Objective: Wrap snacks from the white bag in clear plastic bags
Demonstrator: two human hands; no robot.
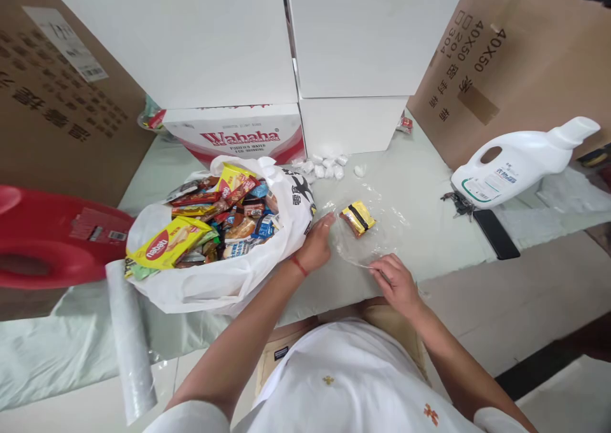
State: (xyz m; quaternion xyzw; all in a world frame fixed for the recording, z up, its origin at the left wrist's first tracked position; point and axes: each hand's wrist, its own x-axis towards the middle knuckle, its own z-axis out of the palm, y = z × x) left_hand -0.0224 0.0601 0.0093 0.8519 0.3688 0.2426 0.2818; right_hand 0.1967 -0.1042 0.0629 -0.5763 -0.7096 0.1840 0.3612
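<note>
Head view. 1 yellow-and-brown packet [358,219] lies on clear film [386,220]. Right hand [394,280], 5 o'clock of packet: narrow pinch on film edge. Left hand [317,243], 8 o'clock: at film edge, closure cannot be told. White bag [229,286] of snacks: 9 o'clock. Phone [496,234]: 3 o'clock. Small white bundles [327,167]: 11 o'clock.

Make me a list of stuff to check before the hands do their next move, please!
1. Yellow snack packet is on the clear plastic film: ok.
2. Right hand pinches the film's near edge: ok.
3. Left hand has a firm grip on the film: cannot tell, it's just at the edge.
4. Film is smooth: not ok, it's wrinkly.
5. Smartphone is away from the film: ok.
</note>
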